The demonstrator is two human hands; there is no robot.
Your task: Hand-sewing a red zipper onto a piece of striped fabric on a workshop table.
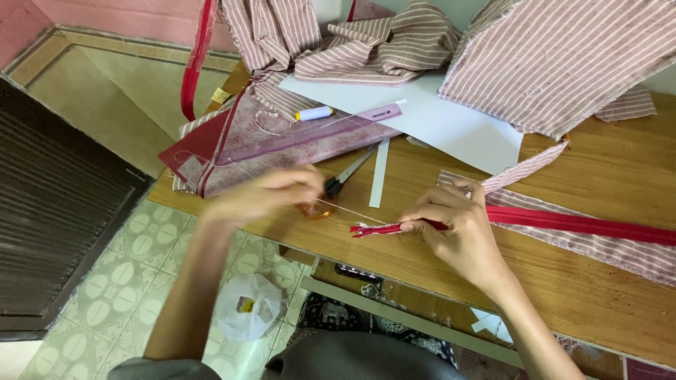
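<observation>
The right hand (458, 222) pinches the frayed end of a red zipper tape (563, 222) between thumb and fingertips, holding it just above the wooden table (620, 169); the tape runs from the pinch off to the right along a strip of pink-and-white striped fabric (598, 246) lying on the tabletop. The left hand (264, 193) is blurred, its fingers drawn together on a pale thread (348, 211) that stretches taut from it down to the zipper's end; whether it also holds a needle cannot be told. Just behind the left hand lie a pair of scissors (348, 172) with dark handles, and a small amber-coloured object sits touching the table edge beneath the fingers. Farther back are a white sheet of paper (451, 119), a translucent pink ruler (317, 134) resting on a patterned maroon cloth (282, 148), a white spool of thread (313, 112), and heaped striped fabric (366, 42). Below the table, on the patterned tile floor (141, 246), sits a white plastic bag (250, 306).
</observation>
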